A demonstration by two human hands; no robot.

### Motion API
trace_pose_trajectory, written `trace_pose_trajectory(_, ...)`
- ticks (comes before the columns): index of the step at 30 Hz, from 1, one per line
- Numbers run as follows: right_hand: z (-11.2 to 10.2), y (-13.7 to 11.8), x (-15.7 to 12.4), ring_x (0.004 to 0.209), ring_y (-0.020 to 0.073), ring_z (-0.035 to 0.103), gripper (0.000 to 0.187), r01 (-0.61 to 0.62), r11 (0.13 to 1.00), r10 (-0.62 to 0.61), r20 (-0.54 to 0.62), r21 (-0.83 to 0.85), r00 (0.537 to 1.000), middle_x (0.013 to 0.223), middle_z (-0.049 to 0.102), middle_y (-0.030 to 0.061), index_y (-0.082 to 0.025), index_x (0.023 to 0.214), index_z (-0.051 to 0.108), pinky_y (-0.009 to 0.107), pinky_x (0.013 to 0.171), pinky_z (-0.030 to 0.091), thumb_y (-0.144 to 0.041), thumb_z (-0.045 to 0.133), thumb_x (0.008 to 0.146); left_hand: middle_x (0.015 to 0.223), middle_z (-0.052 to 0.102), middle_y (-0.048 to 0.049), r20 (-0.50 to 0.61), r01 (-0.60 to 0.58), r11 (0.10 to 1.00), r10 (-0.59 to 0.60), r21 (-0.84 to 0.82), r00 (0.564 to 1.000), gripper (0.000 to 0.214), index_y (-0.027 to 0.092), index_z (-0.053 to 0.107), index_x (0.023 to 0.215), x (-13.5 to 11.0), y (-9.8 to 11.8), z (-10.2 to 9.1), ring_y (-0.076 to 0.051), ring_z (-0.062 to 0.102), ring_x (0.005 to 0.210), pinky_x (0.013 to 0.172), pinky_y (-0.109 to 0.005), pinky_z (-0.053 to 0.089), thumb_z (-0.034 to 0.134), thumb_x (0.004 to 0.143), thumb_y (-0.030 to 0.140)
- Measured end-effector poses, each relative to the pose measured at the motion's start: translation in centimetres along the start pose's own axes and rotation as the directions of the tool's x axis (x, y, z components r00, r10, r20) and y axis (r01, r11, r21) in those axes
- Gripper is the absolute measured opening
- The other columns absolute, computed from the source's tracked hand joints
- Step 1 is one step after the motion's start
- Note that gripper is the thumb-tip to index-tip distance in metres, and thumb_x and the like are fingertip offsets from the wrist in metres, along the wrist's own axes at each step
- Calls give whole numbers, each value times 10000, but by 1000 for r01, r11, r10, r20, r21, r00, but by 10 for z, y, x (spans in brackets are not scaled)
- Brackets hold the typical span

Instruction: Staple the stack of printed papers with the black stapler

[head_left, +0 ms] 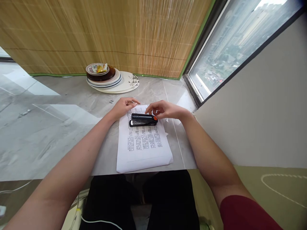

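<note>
A black stapler (pixel 143 120) with an orange part at its right end lies sideways on a stack of printed white sheets (pixel 144 159). My right hand (pixel 165 109) is at that right end, thumb by the orange part and fingers curled loosely along the far side, touching the stapler. At the upper left corner of the sheets rests my left hand (pixel 123 107), its fingers stretched out and lying flat, holding nothing. The undersides of both hands are hidden.
Stacked plates (pixel 115 80) with a small yellow packet (pixel 102 68) on top stand at the back of the grey marble-look tabletop (pixel 72 140). Behind them hangs a bamboo blind (pixel 96 35). A window (pixel 225 54) and a pale wall (pixel 259 105) border the right side.
</note>
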State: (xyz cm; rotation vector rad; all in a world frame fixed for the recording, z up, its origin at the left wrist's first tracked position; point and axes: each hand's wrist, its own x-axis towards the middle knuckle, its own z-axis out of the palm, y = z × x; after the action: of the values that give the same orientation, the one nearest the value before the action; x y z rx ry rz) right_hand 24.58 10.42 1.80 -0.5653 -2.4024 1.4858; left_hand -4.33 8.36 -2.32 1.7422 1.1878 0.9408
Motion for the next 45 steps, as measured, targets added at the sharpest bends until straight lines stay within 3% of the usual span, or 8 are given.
trace_pose_trajectory(12, 5, -8, 7, 844, 167, 578, 487, -119, 993, 119, 15, -28, 993, 1011, 700, 26, -226, 1223, 760, 307, 747, 480, -100, 640, 768, 575, 520, 32, -46, 22, 997, -25, -70, 999, 301, 120, 817, 1024, 1, 1, 0, -87, 358, 507, 514, -244, 241, 733, 877, 369)
trace_pose_trajectory(22, 29, -2, 18, 923, 179, 569, 406, 109, 980, -121, -65, -169, 990, 1096, 678, 50, -210, 1194, 706, 310, 807, 451, -454, 800, 884, 569, 491, 44, -49, 30, 999, -32, -36, 998, 327, 113, 817, 1038, 1, 0, -2, -86, 316, 501, 510, -251, 203, 726, 878, 383)
trace_pose_trajectory(26, 52, 1, 32, 874, 173, 564, 199, 102, 931, -146, -100, -351, 984, 992, 653, 34, -194, 967, 671, 321, 821, 445, -263, 783, 818, 528, 391, 70, -56, 6, 994, -12, -107, 998, 309, 136, 793, 1036, 3, -6, -2, -92, 278, 474, 491, -254, 168, 725, 907, 408)
trace_pose_trajectory(31, 51, -2, 30, 889, 170, 620, 199, 132, 956, -181, -174, -261, 968, 1004, 685, 33, -189, 985, 705, 317, 834, 471, -190, 721, 787, 518, 299, 105, -68, 7, 932, -34, -361, 997, 235, 187, 661, 930, 5, -10, -2, -89, 211, 441, 460, -236, 153, 712, 936, 416)
trace_pose_trajectory(35, 34, -6, 21, 936, 195, 643, 269, 123, 979, -182, -417, -163, 891, 1040, 709, 40, -188, 1035, 722, 338, 846, 506, -278, 766, 785, 535, 273, 105, -110, -19, 892, -34, -451, 993, 205, 190, 606, 865, 4, -10, -3, -81, 208, 438, 448, -223, 149, 685, 951, 358)
trace_pose_trajectory(40, 22, -1, 17, 868, 191, 638, 196, -22, 953, -211, -715, -301, 667, 977, 699, 27, -196, 1009, 729, 365, 816, 540, -250, 733, 821, 564, 322, 97, -56, -46, 866, 21, -499, 998, 231, 191, 586, 889, 2, -5, -3, -72, 223, 445, 450, -201, 170, 678, 995, 375)
trace_pose_trajectory(42, 24, 4, 18, 927, 203, 664, 235, -73, 905, -294, -743, -418, 602, 1065, 707, 45, -212, 1074, 744, 382, 860, 560, -189, 675, 851, 573, 381, 86, 4, -41, 867, 49, -496, 999, 269, 186, 599, 925, 0, -3, -3, -73, 254, 449, 444, -200, 187, 699, 1000, 425)
trace_pose_trajectory(45, 33, 13, 20, 1063, 223, 681, 416, -141, 782, -414, -675, -607, 610, 1222, 700, 64, -260, 1249, 729, 392, 903, 579, -89, 580, 900, 570, 424, 73, 52, -41, 877, 75, -479, 996, 347, 173, 628, 948, -2, 0, -1, -76, 285, 448, 433, -203, 197, 718, 998, 504)
